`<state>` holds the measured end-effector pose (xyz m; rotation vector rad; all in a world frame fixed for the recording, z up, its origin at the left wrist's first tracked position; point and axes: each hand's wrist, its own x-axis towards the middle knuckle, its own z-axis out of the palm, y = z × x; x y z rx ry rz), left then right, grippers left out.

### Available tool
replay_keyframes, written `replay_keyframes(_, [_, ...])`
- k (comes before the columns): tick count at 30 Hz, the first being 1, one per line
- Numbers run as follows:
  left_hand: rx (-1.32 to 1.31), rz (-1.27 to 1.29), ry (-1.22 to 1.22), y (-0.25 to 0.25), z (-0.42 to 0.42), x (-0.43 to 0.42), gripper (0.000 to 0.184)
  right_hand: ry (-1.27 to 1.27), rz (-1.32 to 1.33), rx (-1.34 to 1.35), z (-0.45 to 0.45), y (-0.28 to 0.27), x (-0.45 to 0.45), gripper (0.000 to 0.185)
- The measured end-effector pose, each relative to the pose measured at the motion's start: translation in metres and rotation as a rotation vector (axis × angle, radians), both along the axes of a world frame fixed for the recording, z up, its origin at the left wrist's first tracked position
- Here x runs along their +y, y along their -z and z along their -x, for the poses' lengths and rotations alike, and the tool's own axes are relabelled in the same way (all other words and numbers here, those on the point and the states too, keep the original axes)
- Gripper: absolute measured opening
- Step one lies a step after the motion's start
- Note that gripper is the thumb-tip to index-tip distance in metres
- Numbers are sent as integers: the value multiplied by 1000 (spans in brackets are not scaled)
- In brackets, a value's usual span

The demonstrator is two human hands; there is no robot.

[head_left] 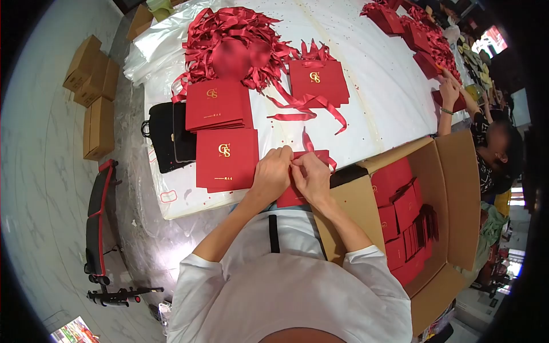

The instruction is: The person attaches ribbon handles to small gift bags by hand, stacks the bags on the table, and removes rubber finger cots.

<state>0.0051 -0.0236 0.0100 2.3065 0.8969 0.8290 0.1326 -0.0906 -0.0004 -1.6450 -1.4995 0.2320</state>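
Observation:
At the table's near edge, my left hand (274,171) and my right hand (313,176) meet over a red paper gift bag (290,197), partly hidden beneath them. The left fingers are closed on its upper part. My right thumb and fingers pinch close by at the same part; what exactly lies between them is too small to make out. A red ribbon (308,140) sticks up just beyond the hands. To their left lie stacks of flat red gift bags (227,159) with gold lettering. Farther back, more bags (320,83) have ribbon handles attached.
A heap of red ribbons (229,28) covers the far left of the white table (366,91). An open carton (457,200) of red bags stands right. A black bag (160,137) lies left. Another person (494,143) works at the right; brown boxes (98,128) stand on the floor.

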Motion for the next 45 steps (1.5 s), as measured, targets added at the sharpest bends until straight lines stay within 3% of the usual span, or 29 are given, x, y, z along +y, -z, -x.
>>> replay_keyframes(6, [-31, 94, 12, 1, 5, 4, 11, -72, 146, 221, -8, -14, -1, 11])
replay_keyframes(14, [-114, 111, 31, 1, 5, 1, 14, -95, 165, -93, -12, -17, -2, 13])
replay_keyframes(18, [-84, 200, 44, 0, 9, 3, 19, -125, 187, -69, -14, -26, -2, 12])
replay_keyframes(21, [-35, 229, 20, -2, 9, 2, 21, -175, 235, 95, -24, -45, 2, 12])
replay_keyframes(24, [-103, 151, 75, -1, 7, -5, 17, -151, 392, -66, -39, -39, 13, 15])
replay_keyframes(26, [-6, 19, 89, -2, 7, -10, 14, -205, 400, -74, -56, -19, 22, 20])
replay_keyframes(28, [-20, -15, 108, -2, 8, -11, 13, -443, 712, 291, -68, -17, 33, 20])
replay_keyframes(29, [-35, -49, 124, -2, 8, -11, 12, -473, 743, 337, -71, -15, 37, 21])
replay_keyframes(36, [8, -105, 64, 3, 10, -5, 11, -426, 715, 624, -54, 10, 50, 19])
replay_keyframes(38, [-18, -38, 79, -2, 12, 1, 11, -143, 567, 450, -46, 11, 56, 18])
replay_keyframes(40, [-13, -8, 67, -1, 10, -1, 12, -127, 572, 505, -48, 14, 66, 20])
replay_keyframes(45, [52, 132, -3, 14, 8, 14, 16, -47, 236, 260, -51, 15, 73, 27])
